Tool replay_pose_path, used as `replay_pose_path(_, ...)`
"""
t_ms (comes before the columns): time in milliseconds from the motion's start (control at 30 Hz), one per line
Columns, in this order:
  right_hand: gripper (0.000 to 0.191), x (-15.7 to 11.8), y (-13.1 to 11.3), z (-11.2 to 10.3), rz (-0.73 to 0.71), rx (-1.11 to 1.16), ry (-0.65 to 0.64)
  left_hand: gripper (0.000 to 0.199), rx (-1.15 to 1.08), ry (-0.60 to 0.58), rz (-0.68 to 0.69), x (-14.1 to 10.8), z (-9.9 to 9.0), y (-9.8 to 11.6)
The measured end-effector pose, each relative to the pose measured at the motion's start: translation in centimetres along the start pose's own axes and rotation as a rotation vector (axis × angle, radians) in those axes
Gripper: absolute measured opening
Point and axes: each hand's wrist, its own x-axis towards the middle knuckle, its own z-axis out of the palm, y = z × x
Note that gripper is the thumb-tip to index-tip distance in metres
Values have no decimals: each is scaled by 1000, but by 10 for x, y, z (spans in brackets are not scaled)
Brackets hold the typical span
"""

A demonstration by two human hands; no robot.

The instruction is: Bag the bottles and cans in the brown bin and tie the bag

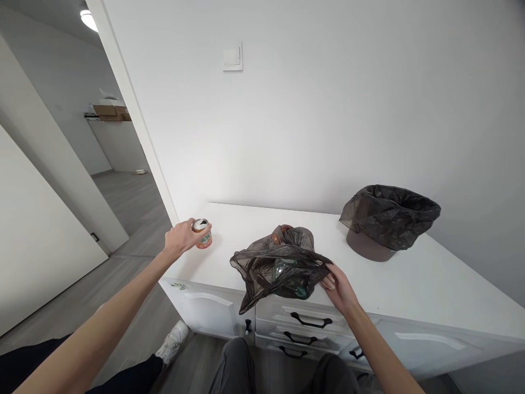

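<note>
My left hand (183, 237) is wrapped round an opened drink can (204, 239) with orange and green print, at the left end of the white cabinet top. Whether the can touches the surface I cannot tell. With its fingers, my right hand (338, 284) grips the rim of a thin black plastic bag (258, 268) in the middle of the cabinet top. The bag's mouth gapes toward me. Inside it show a clear bottle (280, 269), something green and, through the plastic, something orange-brown.
A brown bin (367, 246) lined with a black bag stands at the right on the cabinet (426, 284). Drawers with black handles (311, 320) face me. Another person's leg and white shoe (174, 342) are at lower left, near an open doorway.
</note>
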Motion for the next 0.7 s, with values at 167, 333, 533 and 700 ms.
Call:
replay_pose_path(167,44,0,-1,2,0,9,28,74,10,-32,-9,7,13,-2)
replay_pose_path(333,49,1,0,1,6,12,47,78,-34,-86,-10,4,21,-4)
replay_pose_path(533,48,1,1,-1,-3,-1,61,84,-44,-100,-10,-1,23,-7)
replay_pose_path(700,49,1,-1,-3,21,-19,40,65,-121,248,153,-42,-1,29)
